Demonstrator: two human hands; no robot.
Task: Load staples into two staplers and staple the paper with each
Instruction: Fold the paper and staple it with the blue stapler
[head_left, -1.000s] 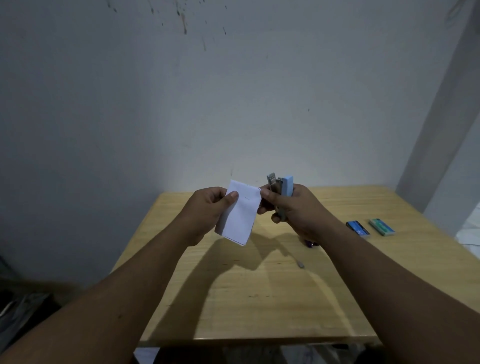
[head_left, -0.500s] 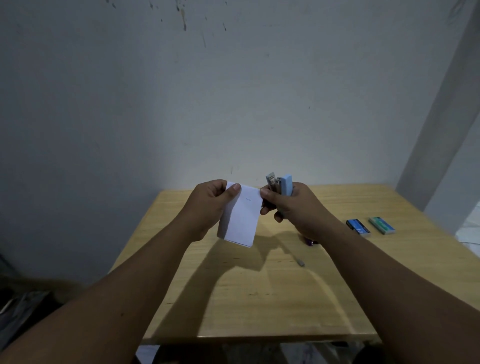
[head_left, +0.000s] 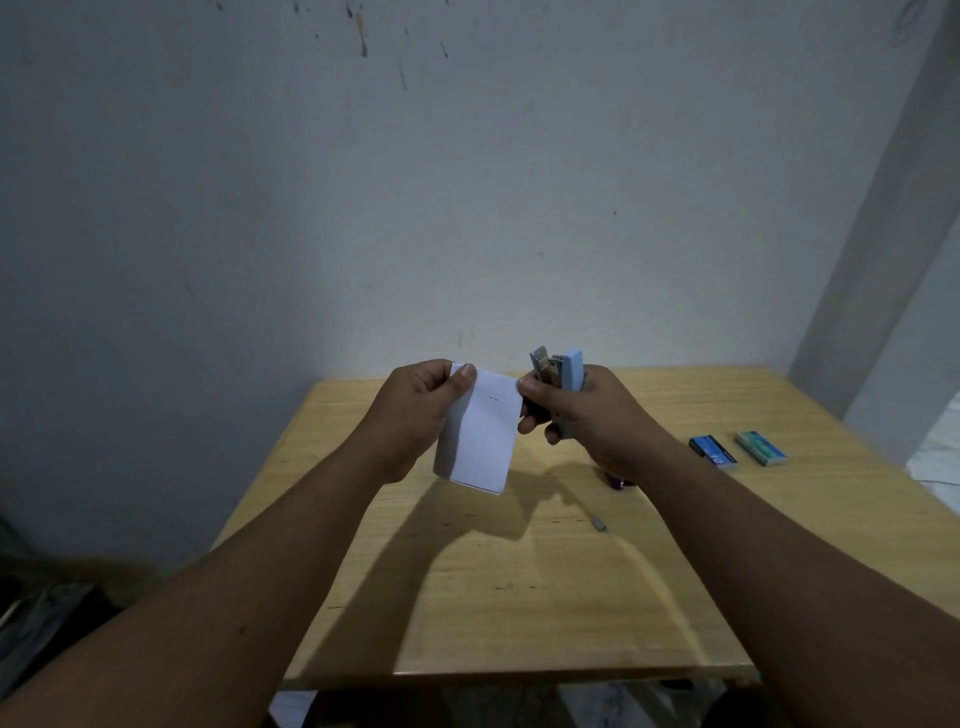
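1. Two bare forearms reach up from the near edge of the pale wooden table (head_left: 519, 597); both hands are raised above its far half.
2. Left hand (head_left: 410, 415) is closed narrowly on the folded white paper (head_left: 480, 441), thumb pinching the top left corner; the sheet hangs down and to the right of that hand, and a small dark mark near its top looks like a staple already driven.
3. Right hand (head_left: 587, 415) is wrapped around the light-blue plastic stapler with a grey metal mouth (head_left: 563, 379), held upright with the mouth pointing up above the fingers; its thumb tip touches the paper's upper right edge.
4. Below and just behind the right wrist, a small purple object (head_left: 621, 483) peeks out, possibly the second stapler; too hidden to tell.
5. Nearer than that wrist lies a small grey strip of staples (head_left: 599, 521) loose on the wood.
6. Farther right of the right hand sit a dark-blue staple box (head_left: 712, 452) and a teal staple box (head_left: 761, 447), side by side.
7. Risks, as I judge them: the paper is held only at one corner, so it may swing or slip when fed into the mouth; a misaligned squeeze could jam the staple; the lowering wrist could knock the loose strip off.
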